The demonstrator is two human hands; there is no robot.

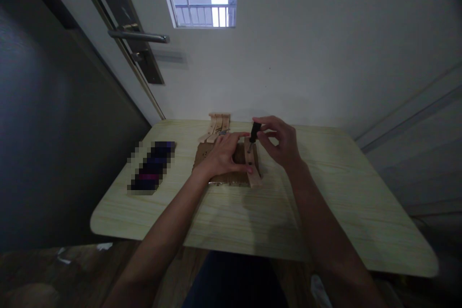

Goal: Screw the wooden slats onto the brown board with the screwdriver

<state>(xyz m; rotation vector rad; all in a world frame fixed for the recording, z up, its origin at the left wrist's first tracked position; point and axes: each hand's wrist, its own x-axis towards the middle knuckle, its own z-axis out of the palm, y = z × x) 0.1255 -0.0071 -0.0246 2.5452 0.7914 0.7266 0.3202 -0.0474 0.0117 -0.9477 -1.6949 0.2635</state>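
My right hand (279,139) pinches the black handle of a small screwdriver (255,131) between thumb and fingers. Its thin shaft points down onto a light wooden strip (254,175), which has dark holes or screws along it. The strip lies across the right end of a brown cardboard piece (231,178). My left hand (224,154) rests over the cardboard, with thumb and forefinger stretched to the strip and pressing on it at two places. The exact contact of the screwdriver tip is too small to make out.
Behind the cardboard lie several more wooden strips (219,120) with small metal screws (221,131) on them. A blurred-out dark object (153,168) is on the left of the pale wooden table (224,226). A white door (306,48) with a lever handle (139,36) rises behind.
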